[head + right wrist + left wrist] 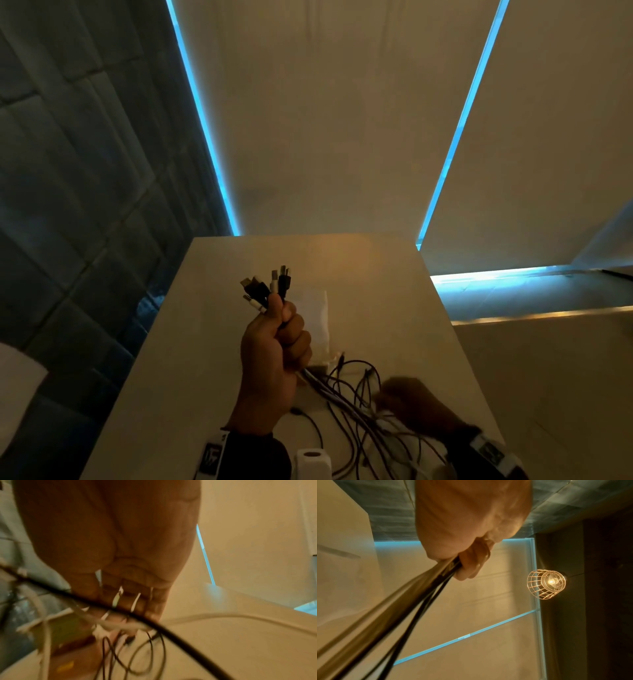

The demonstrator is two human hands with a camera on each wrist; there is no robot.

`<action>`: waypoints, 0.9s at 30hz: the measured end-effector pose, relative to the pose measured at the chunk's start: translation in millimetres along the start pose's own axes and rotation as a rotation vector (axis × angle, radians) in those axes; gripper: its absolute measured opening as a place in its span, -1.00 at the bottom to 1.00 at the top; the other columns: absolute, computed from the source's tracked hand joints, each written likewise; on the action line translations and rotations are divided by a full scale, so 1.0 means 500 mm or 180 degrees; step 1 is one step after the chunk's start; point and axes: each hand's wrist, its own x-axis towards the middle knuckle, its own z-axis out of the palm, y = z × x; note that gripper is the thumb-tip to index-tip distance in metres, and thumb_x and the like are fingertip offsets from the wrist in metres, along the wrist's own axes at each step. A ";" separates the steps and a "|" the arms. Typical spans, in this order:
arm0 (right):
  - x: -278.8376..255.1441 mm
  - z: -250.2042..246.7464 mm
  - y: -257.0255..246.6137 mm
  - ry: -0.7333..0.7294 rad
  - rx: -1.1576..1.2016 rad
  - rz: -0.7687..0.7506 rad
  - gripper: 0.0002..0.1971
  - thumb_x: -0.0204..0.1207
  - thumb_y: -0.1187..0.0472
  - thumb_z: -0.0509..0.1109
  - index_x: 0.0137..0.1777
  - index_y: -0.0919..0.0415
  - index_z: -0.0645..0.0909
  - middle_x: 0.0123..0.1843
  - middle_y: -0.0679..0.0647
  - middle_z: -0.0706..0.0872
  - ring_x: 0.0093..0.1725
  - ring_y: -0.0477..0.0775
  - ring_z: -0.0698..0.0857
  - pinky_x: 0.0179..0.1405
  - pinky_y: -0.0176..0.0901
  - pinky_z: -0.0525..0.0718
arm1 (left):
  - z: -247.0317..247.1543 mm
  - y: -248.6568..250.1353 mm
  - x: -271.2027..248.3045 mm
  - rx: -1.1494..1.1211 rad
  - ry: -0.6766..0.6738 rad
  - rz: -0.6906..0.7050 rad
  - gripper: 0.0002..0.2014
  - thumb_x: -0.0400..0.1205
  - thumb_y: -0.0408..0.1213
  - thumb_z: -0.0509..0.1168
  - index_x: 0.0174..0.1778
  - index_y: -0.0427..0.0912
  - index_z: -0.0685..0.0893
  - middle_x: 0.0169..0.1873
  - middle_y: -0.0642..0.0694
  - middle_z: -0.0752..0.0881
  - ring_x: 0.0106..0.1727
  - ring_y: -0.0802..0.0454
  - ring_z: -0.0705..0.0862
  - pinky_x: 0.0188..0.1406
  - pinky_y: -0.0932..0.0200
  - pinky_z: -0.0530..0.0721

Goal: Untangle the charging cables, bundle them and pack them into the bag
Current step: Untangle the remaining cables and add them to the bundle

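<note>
My left hand (pixel 277 342) is raised over the table and grips a bundle of black and white charging cables (pixel 346 394) in its fist. Their plugs (pixel 270 287) stick up out of the top of the fist. In the left wrist view the cables (pixel 419 601) run taut from the curled fingers (pixel 471 566). The loose lengths trail down to the table in a tangle. My right hand (pixel 407 397) is blurred, low at the right among those strands. In the right wrist view its fingers (pixel 130 596) look spread, with a black cable (pixel 171 632) lying across them. A pale clear bag (pixel 317 308) lies flat behind the left hand.
The pale table (pixel 376 274) stands against a wall with blue light strips. A small white block (pixel 311 460) sits at the near edge between my wrists. A caged lamp (pixel 547 584) hangs on the wall. A lower ledge (pixel 548 315) runs off to the right.
</note>
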 end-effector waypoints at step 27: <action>0.170 0.028 -0.104 0.1403 0.2335 0.0158 -0.76 0.59 0.27 0.40 -0.26 0.29 0.44 -0.41 0.22 0.69 -0.42 0.16 0.69 -0.26 0.11 0.72 | -0.065 0.002 0.011 0.0494 0.0145 -0.0016 -0.71 0.58 -0.10 0.14 -0.40 -0.15 0.30 -0.61 0.04 0.19 -0.66 0.18 0.10 -0.61 0.23 0.00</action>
